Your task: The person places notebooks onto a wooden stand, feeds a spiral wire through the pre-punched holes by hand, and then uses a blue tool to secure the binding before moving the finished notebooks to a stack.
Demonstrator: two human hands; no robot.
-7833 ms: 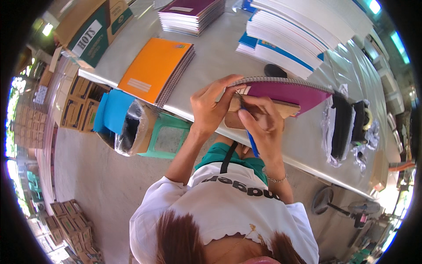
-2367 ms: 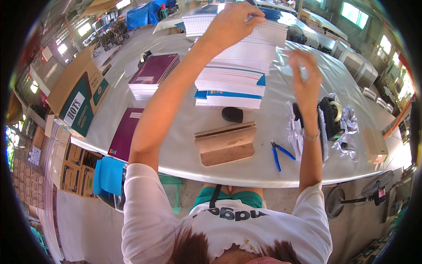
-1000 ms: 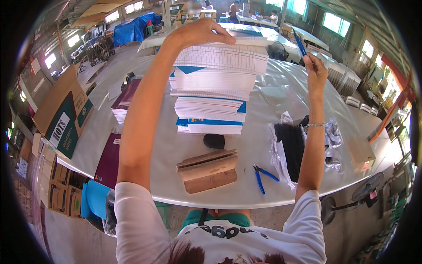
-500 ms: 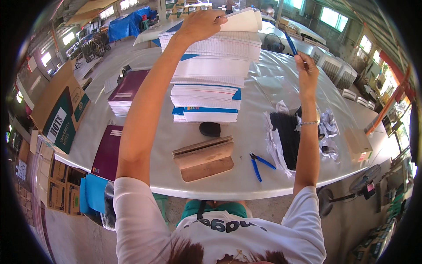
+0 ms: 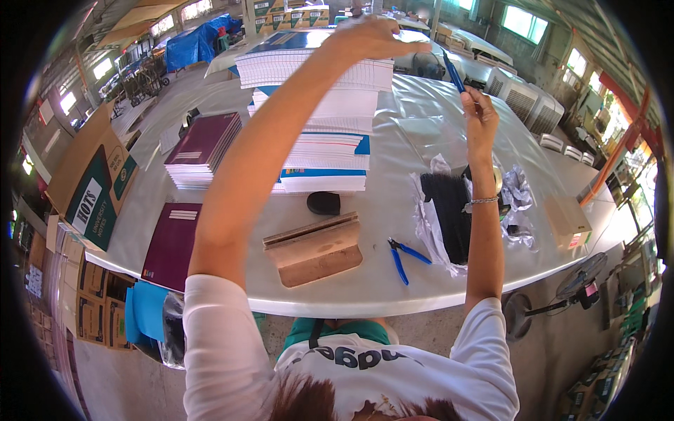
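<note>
My left hand point(image 5: 372, 41) is raised over the top right of a tall stack of notebooks point(image 5: 326, 109), fingers stretched out and slightly smeared by motion; nothing shows in it. The top notebook point(image 5: 286, 41) lies closed, its blue cover facing up. On the right, my right hand point(image 5: 481, 116) is closed on a slim blue pen-like tool point(image 5: 453, 72), held upright off the table; its exact kind is unclear. Below that forearm lies a black bundle point(image 5: 445, 214) on crumpled white wrapping. Blue-handled nippers point(image 5: 405, 259) lie beside it.
A brown wooden block point(image 5: 314, 250) and a black rounded object point(image 5: 324, 203) lie before the stack. Maroon notebooks point(image 5: 203, 151) sit at left, near an open carton point(image 5: 88, 189). A small cardboard box point(image 5: 567, 221) stands right. A standing fan point(image 5: 581, 284) is beyond the table edge.
My left hand has let go of the lifted pages and moved right; the top notebook now lies closed. The right hand still holds the blue tool. The whole view has shifted slightly.
</note>
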